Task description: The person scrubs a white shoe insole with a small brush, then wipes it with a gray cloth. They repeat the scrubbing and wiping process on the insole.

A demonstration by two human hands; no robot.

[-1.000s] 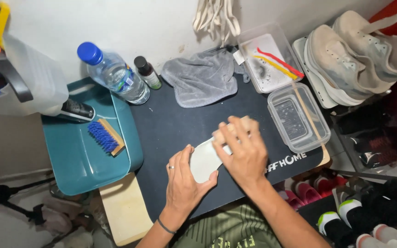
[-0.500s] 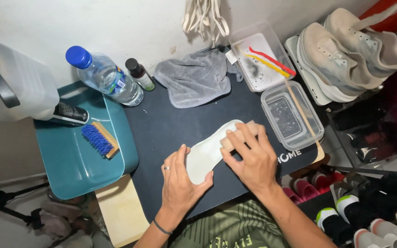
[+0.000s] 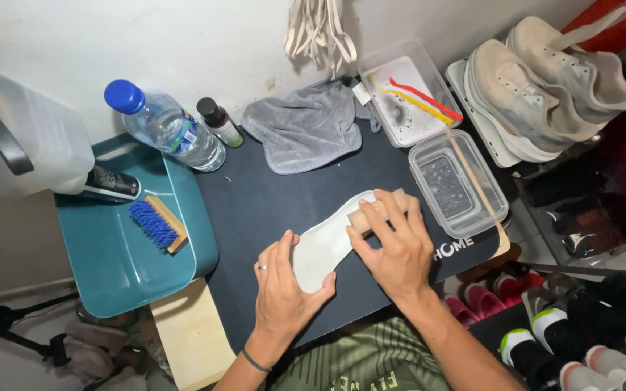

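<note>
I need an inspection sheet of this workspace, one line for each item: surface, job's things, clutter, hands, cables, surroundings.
Surface: dark mat on a low table, against a white wall.
Job's things: pale insole flat on the mat; wooden brush pressed on its far end.
Clutter: grey cloth, water bottle, small dark bottle, two clear plastic trays, teal basin holding a blue-bristled brush.
Hands: left hand holds the insole's near end down; right hand grips the wooden brush.
Cables: nothing seen.
Surroundings: beige sneakers to the right, more shoes below them, white laces hanging on the wall.
</note>
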